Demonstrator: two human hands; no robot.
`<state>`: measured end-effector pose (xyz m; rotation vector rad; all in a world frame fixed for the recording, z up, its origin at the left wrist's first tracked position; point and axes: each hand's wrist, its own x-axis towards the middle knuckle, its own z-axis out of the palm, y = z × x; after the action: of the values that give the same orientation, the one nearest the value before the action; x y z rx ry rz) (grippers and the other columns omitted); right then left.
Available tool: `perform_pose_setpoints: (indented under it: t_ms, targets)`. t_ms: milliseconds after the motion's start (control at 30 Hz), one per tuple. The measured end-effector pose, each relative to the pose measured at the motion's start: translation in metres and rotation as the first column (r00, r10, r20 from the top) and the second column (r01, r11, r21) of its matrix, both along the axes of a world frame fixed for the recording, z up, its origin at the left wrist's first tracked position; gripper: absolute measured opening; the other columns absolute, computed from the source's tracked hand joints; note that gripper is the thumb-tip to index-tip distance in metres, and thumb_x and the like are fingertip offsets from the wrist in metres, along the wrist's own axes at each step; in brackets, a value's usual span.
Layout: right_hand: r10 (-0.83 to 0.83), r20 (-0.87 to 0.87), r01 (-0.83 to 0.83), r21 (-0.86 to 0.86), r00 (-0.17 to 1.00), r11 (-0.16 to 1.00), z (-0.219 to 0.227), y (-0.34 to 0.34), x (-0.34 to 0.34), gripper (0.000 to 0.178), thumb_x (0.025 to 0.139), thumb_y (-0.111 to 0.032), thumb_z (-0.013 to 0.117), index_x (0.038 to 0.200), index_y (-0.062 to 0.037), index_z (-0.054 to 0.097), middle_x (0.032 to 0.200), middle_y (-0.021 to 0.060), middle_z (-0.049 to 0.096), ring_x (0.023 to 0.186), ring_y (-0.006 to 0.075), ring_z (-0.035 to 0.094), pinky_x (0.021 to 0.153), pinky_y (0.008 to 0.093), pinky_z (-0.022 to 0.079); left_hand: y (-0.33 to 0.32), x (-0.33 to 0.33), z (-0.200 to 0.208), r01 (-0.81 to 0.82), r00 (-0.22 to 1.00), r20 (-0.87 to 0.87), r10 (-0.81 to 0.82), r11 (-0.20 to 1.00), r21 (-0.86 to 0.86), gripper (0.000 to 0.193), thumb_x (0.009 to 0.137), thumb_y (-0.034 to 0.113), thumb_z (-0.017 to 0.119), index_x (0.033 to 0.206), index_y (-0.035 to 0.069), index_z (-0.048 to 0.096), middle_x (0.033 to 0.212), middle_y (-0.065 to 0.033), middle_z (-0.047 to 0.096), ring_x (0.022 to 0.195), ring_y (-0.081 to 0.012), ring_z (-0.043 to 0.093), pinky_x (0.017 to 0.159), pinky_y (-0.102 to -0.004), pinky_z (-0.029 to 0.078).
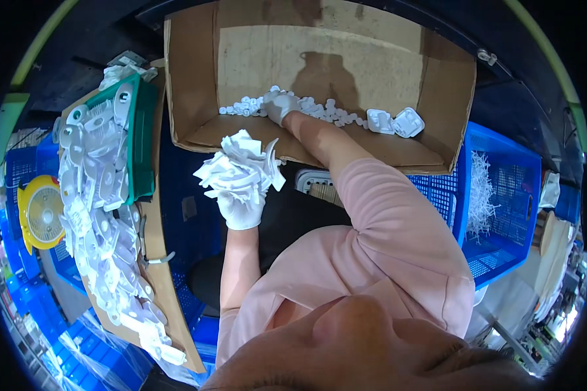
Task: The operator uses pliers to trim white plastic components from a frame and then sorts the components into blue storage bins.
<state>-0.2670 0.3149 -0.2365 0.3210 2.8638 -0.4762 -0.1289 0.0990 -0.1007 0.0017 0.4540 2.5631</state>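
Observation:
My left hand (241,212), in a white glove, is raised below the front edge of a cardboard box and grips a thick bunch of thin white plastic pieces (240,166) that fan out in several directions. Into the box (199,133) reaches my right hand (279,106), also gloved in white, its fingers curled down among small round white pieces (323,111). Whatever lies between those fingers is hidden. Two larger square white pieces (396,122) sit toward the right end of the same row.
At left, a green crate (141,140) and a board (166,287) hold many white plastic parts (101,241). A yellow fan (42,212) stands beyond them. At right is a blue basket (507,244) with white shreds (480,195).

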Motion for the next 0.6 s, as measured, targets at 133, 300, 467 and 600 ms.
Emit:
perform_pose_setpoints:
  t_ms: [133, 300, 467, 600]
  targets:
    - [0.028, 0.054, -0.035, 0.131, 0.998, 0.991, 0.005, 0.011, 0.005, 0.03, 0.089, -0.024, 0.046, 0.105, -0.0075, 0.065, 0.109, 0.0205, 0.063, 0.099, 0.0383, 0.062, 0.081, 0.0464, 0.049, 0.013, 0.001, 0.004, 0.027, 0.999, 0.015, -0.028, 0.997, 0.075, 0.072, 0.073, 0.031, 0.079, 0.135, 0.017, 0.045, 0.135, -0.0039, 0.049, 0.124, -0.0253, 0.046, 0.108, -0.0485, 0.033]
    - [0.074, -0.169, -0.067, 0.044, 0.983, 0.997, -0.002, 0.018, 0.009, 0.028, 0.088, -0.023, 0.048, 0.106, -0.0089, 0.065, 0.109, 0.0176, 0.064, 0.095, 0.0339, 0.064, 0.077, 0.0449, 0.052, 0.015, -0.001, 0.003, 0.023, 0.998, -0.057, -0.022, 1.0, 0.011, 0.071, 0.075, 0.032, 0.076, 0.136, 0.017, 0.043, 0.136, -0.004, 0.047, 0.126, -0.0259, 0.044, 0.109, -0.0492, 0.031]
    - [0.133, -0.138, -0.115, 0.127, 0.982, 0.985, 0.006, 0.023, -0.002, 0.026, 0.087, -0.023, 0.05, 0.104, -0.0105, 0.065, 0.107, 0.016, 0.063, 0.097, 0.032, 0.064, 0.075, 0.0435, 0.053, 0.013, -0.002, 0.003, 0.009, 1.0, -0.026, -0.01, 0.999, -0.041, 0.076, 0.071, 0.031, 0.079, 0.136, 0.016, 0.042, 0.136, -0.0048, 0.047, 0.125, -0.0276, 0.044, 0.106, -0.0498, 0.035]
    - [0.115, -0.111, -0.098, 0.142, 0.987, 0.985, 0.007, 0.031, -0.009, 0.025, 0.084, -0.023, 0.053, 0.102, -0.011, 0.065, 0.107, 0.0138, 0.064, 0.095, 0.0317, 0.065, 0.073, 0.0439, 0.053, 0.02, -0.001, 0.005, -0.001, 0.999, -0.05, 0.001, 1.0, -0.007, 0.069, 0.075, 0.029, 0.076, 0.134, 0.015, 0.043, 0.131, -0.0036, 0.05, 0.12, -0.0232, 0.05, 0.103, -0.0425, 0.042]
